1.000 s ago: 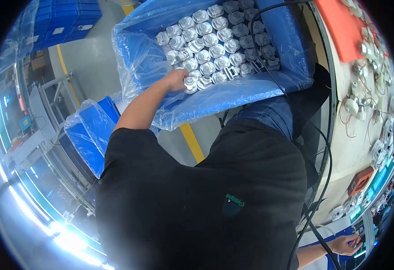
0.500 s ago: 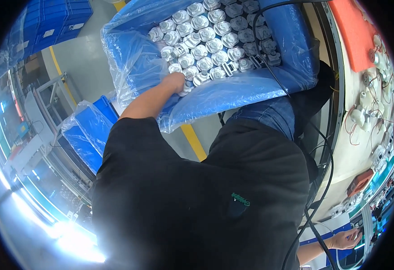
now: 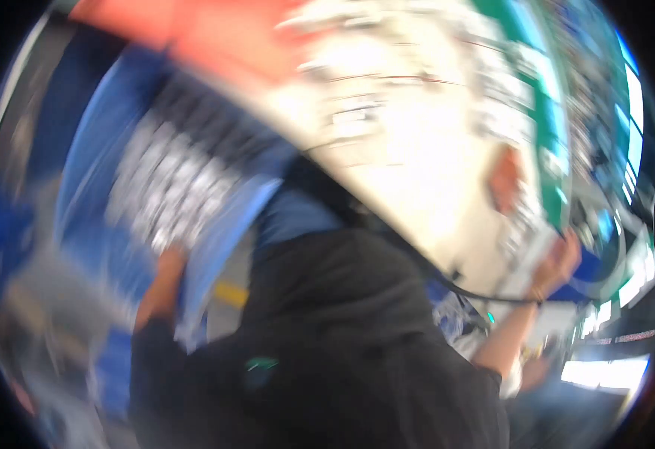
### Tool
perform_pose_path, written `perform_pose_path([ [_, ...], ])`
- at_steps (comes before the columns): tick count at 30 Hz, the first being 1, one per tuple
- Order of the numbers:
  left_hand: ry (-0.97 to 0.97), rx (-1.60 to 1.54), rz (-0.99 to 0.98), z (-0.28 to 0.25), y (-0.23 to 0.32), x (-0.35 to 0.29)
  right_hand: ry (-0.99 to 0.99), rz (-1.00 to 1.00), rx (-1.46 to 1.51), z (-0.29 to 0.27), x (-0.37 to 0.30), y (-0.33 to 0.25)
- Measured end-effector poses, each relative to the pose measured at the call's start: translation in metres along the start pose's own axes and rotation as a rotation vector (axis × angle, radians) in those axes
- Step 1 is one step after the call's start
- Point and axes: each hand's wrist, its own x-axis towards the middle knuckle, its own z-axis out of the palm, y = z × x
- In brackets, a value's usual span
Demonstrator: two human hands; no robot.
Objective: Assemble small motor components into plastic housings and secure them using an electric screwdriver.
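Strong motion smears the whole picture. My left hand (image 3: 172, 258) is at the near edge of the rows of white parts (image 3: 174, 179) in the blue, film-lined bin (image 3: 84, 202); its fingers cannot be made out. Out to the right, my right hand (image 3: 555, 268) is raised beside the workbench (image 3: 409, 187), close to a conveyor. Its fingers are too blurred to show whether they hold anything.
A red-orange pad (image 3: 215, 37) covers the bench's far left. Pale parts with thin wires lie across the bench, and a reddish-brown block (image 3: 504, 179) sits near the green conveyor (image 3: 548, 142). A dark cable (image 3: 484, 295) crosses by my right forearm.
My view has swung to the right, so the bin now appears farther left and the bench fills the middle. My left hand stays at the bin; my right hand shows higher in the picture.
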Motion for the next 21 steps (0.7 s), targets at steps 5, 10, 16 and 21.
perform_pose_path([
  [5, -0.299, 0.287, -0.091, -0.186, 0.078, -0.006, 0.053, 0.315, 0.195, -0.013, 0.004, 0.021],
  [10, -0.168, -0.26, 0.17, -0.373, 0.107, -0.059, -0.001, 0.554, 0.286, 0.007, 0.034, 0.055],
  [16, 0.434, -0.522, 0.88, -0.545, 0.299, -0.182, -0.123, 0.55, 0.343, 0.112, 0.079, 0.138],
  [21, 0.714, -0.209, 1.208, -0.649, 0.522, -0.107, -0.385, 0.293, 0.143, 0.16, 0.118, 0.157],
])
